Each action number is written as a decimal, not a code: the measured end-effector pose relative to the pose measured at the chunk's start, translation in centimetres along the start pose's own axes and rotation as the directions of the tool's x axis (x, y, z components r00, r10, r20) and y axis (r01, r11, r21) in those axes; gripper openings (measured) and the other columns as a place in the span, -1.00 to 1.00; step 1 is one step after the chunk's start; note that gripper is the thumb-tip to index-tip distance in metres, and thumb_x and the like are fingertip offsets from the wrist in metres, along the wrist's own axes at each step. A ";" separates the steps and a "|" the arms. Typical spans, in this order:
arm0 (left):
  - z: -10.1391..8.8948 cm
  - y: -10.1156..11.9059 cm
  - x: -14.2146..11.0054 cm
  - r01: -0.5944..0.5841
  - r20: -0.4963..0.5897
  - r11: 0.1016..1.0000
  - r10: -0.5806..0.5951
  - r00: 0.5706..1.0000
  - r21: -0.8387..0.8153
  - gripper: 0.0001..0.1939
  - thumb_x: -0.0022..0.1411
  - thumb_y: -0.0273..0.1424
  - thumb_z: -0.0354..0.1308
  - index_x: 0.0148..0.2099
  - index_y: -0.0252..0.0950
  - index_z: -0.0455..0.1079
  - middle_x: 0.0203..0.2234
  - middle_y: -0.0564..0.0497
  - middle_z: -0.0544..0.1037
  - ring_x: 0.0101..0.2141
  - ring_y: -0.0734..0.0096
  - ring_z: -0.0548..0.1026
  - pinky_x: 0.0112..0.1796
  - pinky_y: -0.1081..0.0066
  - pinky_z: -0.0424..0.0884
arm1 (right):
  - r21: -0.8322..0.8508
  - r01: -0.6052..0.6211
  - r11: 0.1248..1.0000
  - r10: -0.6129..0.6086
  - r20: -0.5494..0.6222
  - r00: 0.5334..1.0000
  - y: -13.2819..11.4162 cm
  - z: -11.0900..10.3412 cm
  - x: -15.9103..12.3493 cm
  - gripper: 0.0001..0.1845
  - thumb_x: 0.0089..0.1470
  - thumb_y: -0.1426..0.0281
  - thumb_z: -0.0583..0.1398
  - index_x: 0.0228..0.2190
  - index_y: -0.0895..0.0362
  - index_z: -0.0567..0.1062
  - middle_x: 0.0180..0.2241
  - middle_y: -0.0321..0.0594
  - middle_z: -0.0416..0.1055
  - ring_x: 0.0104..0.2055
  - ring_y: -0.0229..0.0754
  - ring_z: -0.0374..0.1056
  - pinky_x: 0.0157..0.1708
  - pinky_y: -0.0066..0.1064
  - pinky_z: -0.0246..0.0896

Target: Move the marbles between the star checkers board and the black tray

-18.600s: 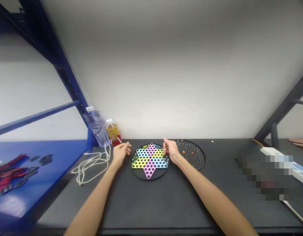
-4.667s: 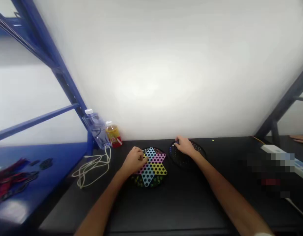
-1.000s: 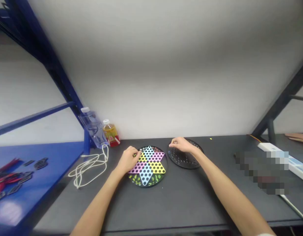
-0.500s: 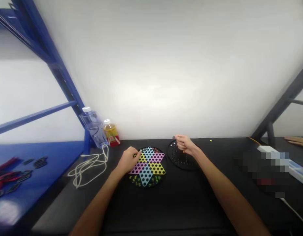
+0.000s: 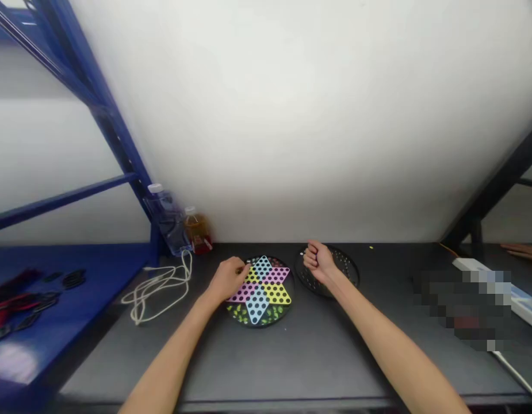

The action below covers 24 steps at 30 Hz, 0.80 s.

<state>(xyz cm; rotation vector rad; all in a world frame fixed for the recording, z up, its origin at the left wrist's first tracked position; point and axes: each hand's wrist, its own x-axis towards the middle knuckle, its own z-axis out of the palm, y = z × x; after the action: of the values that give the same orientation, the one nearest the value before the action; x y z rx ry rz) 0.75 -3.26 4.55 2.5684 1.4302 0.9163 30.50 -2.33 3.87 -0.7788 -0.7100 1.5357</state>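
Note:
A round Chinese checkers board [image 5: 278,294] with a star of pale blue, yellow and pink points lies on the table. Around its left rim curls my left hand [image 5: 228,277], thumb over the board and fingertips partly hidden. Green, leaf-like marks show along the board's lower edge. To the right is a black round tray [image 5: 347,265] with rows of small white dots. My right hand [image 5: 319,260] is closed above this tray, its fingers folded in. Whatever it holds, if anything, is hidden.
A loose white cord [image 5: 162,283] lies at the left, before a clear bottle [image 5: 166,221] and an amber drink bottle [image 5: 199,233]. Dark and red items [image 5: 15,305] lie on a blue surface. A white power strip [image 5: 477,267] is at right, beside a blurred patch.
My right hand has turned and drawn its fingers in, moving slightly down and left over the dark tray. My left hand stays at the board's rim. The picture has become brighter.

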 end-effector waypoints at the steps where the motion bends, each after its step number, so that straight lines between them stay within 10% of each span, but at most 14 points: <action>1: 0.0 0.0 0.0 0.000 0.006 1.000 0.000 1.000 0.001 -0.60 0.30 -0.24 -0.01 -0.55 -0.27 0.32 -0.56 0.00 0.43 -0.47 0.41 0.37 -0.36 0.39 0.28 | -0.002 0.000 1.000 0.000 0.007 1.000 0.8 0.9 -0.3 -0.55 0.06 0.25 0.16 -0.64 0.07 0.01 -0.77 -0.50 -0.09 -0.77 -0.43 -0.21 -0.80 -0.55 -0.34; 8: 0.0 0.0 0.0 -0.004 0.031 1.000 0.004 1.000 0.010 -0.60 0.32 -0.24 -0.04 -0.54 -0.27 0.32 -0.54 0.01 0.43 -0.46 0.41 0.38 -0.35 0.39 0.26 | -0.083 0.056 0.995 -0.053 0.028 0.998 4.7 4.6 -1.3 -0.52 0.01 0.13 0.23 -0.68 0.10 0.15 -0.80 -0.48 0.01 -0.80 -0.45 -0.12 -0.79 -0.55 -0.34; 24: 0.0 0.1 -0.1 -0.008 0.027 1.000 0.008 1.000 -0.001 -0.60 0.32 -0.24 -0.03 -0.53 -0.27 0.35 -0.55 0.00 0.44 -0.46 0.40 0.38 -0.35 0.40 0.26 | -0.183 0.179 0.967 -0.184 -0.008 0.983 5.6 4.4 -1.4 -0.55 0.02 0.13 0.20 -0.70 0.10 0.22 -0.79 -0.42 0.08 -0.75 -0.34 0.10 -0.73 -0.49 -0.03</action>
<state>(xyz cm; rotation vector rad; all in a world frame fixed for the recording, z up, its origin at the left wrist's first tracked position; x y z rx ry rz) 0.79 -3.36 4.54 2.5779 1.4134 0.8797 23.77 -4.31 2.05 -0.8425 -0.8873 1.3060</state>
